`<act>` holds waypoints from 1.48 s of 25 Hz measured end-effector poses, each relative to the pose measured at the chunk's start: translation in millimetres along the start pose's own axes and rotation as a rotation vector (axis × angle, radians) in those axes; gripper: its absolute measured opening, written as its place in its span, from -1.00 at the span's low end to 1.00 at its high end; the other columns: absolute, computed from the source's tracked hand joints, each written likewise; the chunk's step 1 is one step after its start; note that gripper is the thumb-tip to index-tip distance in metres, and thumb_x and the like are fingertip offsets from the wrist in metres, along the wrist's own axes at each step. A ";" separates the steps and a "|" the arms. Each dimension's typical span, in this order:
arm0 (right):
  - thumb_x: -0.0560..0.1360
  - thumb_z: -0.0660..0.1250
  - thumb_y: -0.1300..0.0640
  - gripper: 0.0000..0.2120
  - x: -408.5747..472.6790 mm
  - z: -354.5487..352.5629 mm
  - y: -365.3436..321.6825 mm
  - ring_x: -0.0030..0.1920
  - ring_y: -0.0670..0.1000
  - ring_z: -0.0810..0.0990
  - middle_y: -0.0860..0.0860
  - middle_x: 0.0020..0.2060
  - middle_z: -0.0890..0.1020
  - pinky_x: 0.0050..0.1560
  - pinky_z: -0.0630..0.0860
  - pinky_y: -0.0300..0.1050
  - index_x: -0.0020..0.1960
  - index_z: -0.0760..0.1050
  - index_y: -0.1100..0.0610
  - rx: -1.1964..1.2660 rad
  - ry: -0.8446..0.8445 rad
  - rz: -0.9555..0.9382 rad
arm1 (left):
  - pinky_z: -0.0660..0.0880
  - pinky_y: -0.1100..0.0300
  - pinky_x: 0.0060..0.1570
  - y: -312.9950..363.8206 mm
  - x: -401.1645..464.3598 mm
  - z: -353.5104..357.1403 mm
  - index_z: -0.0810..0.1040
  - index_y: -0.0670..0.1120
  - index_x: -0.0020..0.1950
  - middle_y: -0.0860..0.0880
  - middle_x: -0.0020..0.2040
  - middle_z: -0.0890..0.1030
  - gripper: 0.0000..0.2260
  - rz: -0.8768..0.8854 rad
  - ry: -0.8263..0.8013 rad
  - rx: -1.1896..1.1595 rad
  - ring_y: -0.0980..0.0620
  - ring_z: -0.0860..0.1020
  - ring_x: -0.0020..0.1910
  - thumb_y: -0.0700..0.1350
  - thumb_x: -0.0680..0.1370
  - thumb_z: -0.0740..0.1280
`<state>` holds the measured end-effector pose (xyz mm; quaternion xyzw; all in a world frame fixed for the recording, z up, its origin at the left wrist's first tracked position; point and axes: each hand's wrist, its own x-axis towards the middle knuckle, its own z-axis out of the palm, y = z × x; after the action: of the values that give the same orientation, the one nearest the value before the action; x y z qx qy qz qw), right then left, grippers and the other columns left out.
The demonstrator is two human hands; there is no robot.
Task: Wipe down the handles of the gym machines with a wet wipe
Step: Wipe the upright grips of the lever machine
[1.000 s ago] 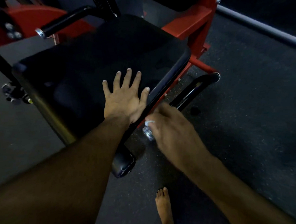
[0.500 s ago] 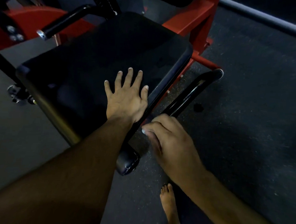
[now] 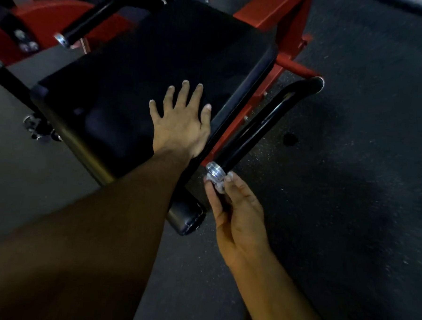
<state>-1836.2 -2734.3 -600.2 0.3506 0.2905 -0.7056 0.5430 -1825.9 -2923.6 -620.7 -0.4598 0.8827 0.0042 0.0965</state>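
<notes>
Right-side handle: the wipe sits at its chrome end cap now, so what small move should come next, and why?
Probably slide the right hand forward along the right-side handle toward its far bend. Its fingers pinch the wet wipe against only the chrome end cap, leaving the black grip beyond uncovered. The left hand lies flat on the seat pad, bracing.

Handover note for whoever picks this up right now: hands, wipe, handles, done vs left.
Left hand: open, flat on the black seat pad.
Right hand: pinches the wet wipe at the chrome end cap of the right-side handle.
Done: cannot tell how much of this handle is already wiped.
Left: finish the cap, probably the grip up to its far bend; then the left-side handle, untouched now.
</notes>
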 end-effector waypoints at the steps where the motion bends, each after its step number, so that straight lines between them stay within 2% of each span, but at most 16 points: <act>1: 0.60 0.29 0.33 -0.85 3.8 3.4 -1.5 0.04 0.13 0.73 0.24 0.06 0.70 -0.03 0.69 -0.10 0.12 0.59 0.26 0.059 0.005 0.059 | -0.13 -0.31 0.56 -0.2 -0.3 0.1 0.01 0.12 0.67 0.04 0.68 0.01 -0.47 -0.001 0.001 0.001 -0.07 -0.06 0.66 0.21 0.70 -0.14; 5: 0.62 0.24 0.39 -0.80 18.6 16.3 -14.6 0.03 0.17 0.73 0.35 0.10 0.66 -0.04 0.69 -0.10 0.20 0.54 0.42 0.049 -0.018 0.205 | -0.12 -0.31 0.56 -0.3 1.3 0.2 0.02 0.13 0.67 0.04 0.68 0.02 -0.48 0.001 0.003 -0.011 -0.08 -0.05 0.65 0.20 0.71 -0.12; 8: 0.61 0.27 0.34 -0.82 7.5 9.5 -31.4 0.01 0.16 0.74 0.32 0.02 0.69 -0.11 0.69 -0.14 0.16 0.57 0.38 -0.092 -0.013 0.223 | -0.11 -0.32 0.56 0.9 -0.2 0.6 0.03 0.13 0.66 0.04 0.68 0.03 -0.49 0.003 0.014 0.002 -0.08 -0.04 0.65 0.20 0.71 -0.12; 10: 0.59 0.32 0.30 -0.85 -5.4 -3.0 -42.4 -0.02 0.08 0.75 0.18 -0.02 0.73 -0.15 0.68 -0.20 0.12 0.61 0.27 -0.361 0.009 -0.016 | -0.10 -0.32 0.56 0.0 1.4 1.0 0.02 0.12 0.66 0.05 0.68 0.02 -0.48 0.004 0.015 0.009 -0.08 -0.04 0.65 0.19 0.71 -0.13; 12: 0.57 0.37 0.19 -0.90 -14.3 -10.7 -59.3 -0.04 -0.06 0.72 -0.10 -0.04 0.72 -0.15 0.61 -0.31 0.05 0.63 0.06 -0.874 0.018 -0.538 | -0.10 -0.33 0.56 -0.9 1.5 0.4 0.03 0.12 0.67 0.04 0.68 0.02 -0.48 0.010 0.007 0.004 -0.08 -0.05 0.65 0.19 0.71 -0.14; 14: 0.57 0.36 0.04 -0.93 -10.7 -6.4 -75.9 -0.06 -0.12 0.64 -0.31 -0.08 0.62 -0.15 0.58 -0.31 0.02 0.58 -0.12 -1.282 -0.080 -0.991 | -0.10 -0.33 0.56 -0.6 0.1 0.8 0.03 0.12 0.67 0.04 0.68 0.02 -0.48 0.018 0.014 -0.003 -0.08 -0.05 0.65 0.20 0.70 -0.14; 15: 0.59 0.34 0.02 -0.92 -3.0 -1.5 -79.0 -0.07 -0.12 0.61 -0.32 -0.11 0.59 -0.15 0.58 -0.27 0.05 0.58 -0.13 -1.405 -0.177 -1.090 | -0.10 -0.33 0.56 -0.8 0.4 1.0 0.03 0.12 0.67 0.04 0.68 0.02 -0.47 0.020 0.019 -0.004 -0.08 -0.05 0.65 0.20 0.70 -0.14; 18: 0.66 0.25 0.08 -0.84 16.8 16.1 -67.9 -0.14 -0.03 0.62 -0.12 -0.10 0.64 -0.16 0.61 0.02 0.12 0.60 0.04 -1.808 -0.569 -1.171 | -0.11 -0.32 0.56 -1.5 1.1 1.5 0.03 0.13 0.67 0.05 0.68 0.02 -0.47 0.011 0.015 -0.016 -0.07 -0.05 0.65 0.21 0.70 -0.14; 20: 0.67 0.20 0.09 -0.80 24.5 29.7 -80.8 -0.20 0.00 0.62 -0.04 -0.14 0.64 -0.20 0.60 0.03 0.17 0.58 0.05 -2.045 -0.723 -1.197 | -0.12 -0.32 0.56 -0.8 1.4 1.9 0.03 0.13 0.67 0.06 0.68 0.02 -0.47 0.009 0.017 -0.013 -0.07 -0.05 0.65 0.22 0.70 -0.14; 21: 0.66 0.19 0.11 -0.80 30.5 37.9 -97.1 -0.21 -0.01 0.61 -0.04 -0.17 0.62 -0.21 0.60 -0.01 0.17 0.57 0.06 -2.097 -0.705 -1.212 | -0.12 -0.32 0.56 -0.7 2.3 2.1 0.03 0.13 0.67 0.06 0.68 0.01 -0.47 0.008 0.017 -0.011 -0.07 -0.05 0.65 0.22 0.70 -0.14; 23: 0.66 0.23 0.11 -0.84 39.5 49.9 -131.7 -0.10 -0.03 0.55 -0.07 -0.18 0.53 -0.14 0.53 -0.10 0.14 0.57 0.06 -2.162 -0.467 -1.236 | -0.12 -0.32 0.56 -1.3 2.0 1.6 0.02 0.13 0.67 0.06 0.68 0.01 -0.47 0.005 0.009 -0.012 -0.07 -0.06 0.65 0.22 0.70 -0.15; 26: 0.63 0.29 0.09 -0.83 41.4 50.7 -134.2 0.01 -0.03 0.48 -0.01 -0.11 0.59 0.01 0.51 -0.06 0.15 0.61 0.08 -2.040 -0.197 -1.242 | -0.13 -0.32 0.56 -0.4 1.4 1.3 0.02 0.13 0.67 0.06 0.68 0.00 -0.47 0.003 0.010 -0.013 -0.07 -0.06 0.65 0.22 0.70 -0.15; 29: 0.63 0.31 0.15 -0.85 31.7 43.6 -89.6 -0.14 0.02 0.54 0.04 -0.14 0.71 -0.11 0.43 -0.14 0.09 0.65 0.14 -1.992 -0.345 -1.298 | -0.12 -0.32 0.56 -1.0 2.2 1.0 0.02 0.12 0.67 0.06 0.68 0.01 -0.47 0.003 0.014 -0.015 -0.08 -0.05 0.65 0.22 0.70 -0.15; 31: 0.61 0.35 0.15 -0.87 28.1 32.9 -80.5 -0.15 0.04 0.57 -0.03 -0.19 0.70 -0.17 0.52 -0.10 0.06 0.67 0.13 -1.862 -0.443 -1.323 | -0.13 -0.32 0.56 -0.6 1.6 1.2 0.02 0.13 0.67 0.06 0.68 0.01 -0.47 0.000 0.009 -0.018 -0.07 -0.06 0.65 0.22 0.70 -0.15; 34: 0.58 0.41 0.11 -0.89 22.8 15.4 -93.2 -0.05 -0.05 0.67 -0.16 -0.10 0.68 -0.08 0.64 -0.14 0.08 0.65 -0.01 -1.303 -0.265 -0.977 | -0.12 -0.31 0.56 -0.4 2.0 1.1 0.02 0.12 0.67 0.06 0.68 0.00 -0.47 0.005 0.008 -0.006 -0.07 -0.06 0.65 0.21 0.70 -0.15; 37: 0.55 0.42 0.19 -0.78 38.7 7.4 -112.6 0.04 0.05 0.72 0.09 0.06 0.71 -0.01 0.65 -0.15 0.18 0.61 0.20 -0.531 0.066 -0.594 | -0.12 -0.32 0.56 -1.6 1.6 -0.1 0.02 0.11 0.67 0.06 0.68 0.00 -0.47 0.006 0.015 -0.003 -0.07 -0.06 0.65 0.21 0.70 -0.14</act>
<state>-1953.1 -2734.7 -624.0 0.1214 0.5686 -0.7207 0.3776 -1825.5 -2925.8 -620.8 -0.4574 0.8848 0.0025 0.0891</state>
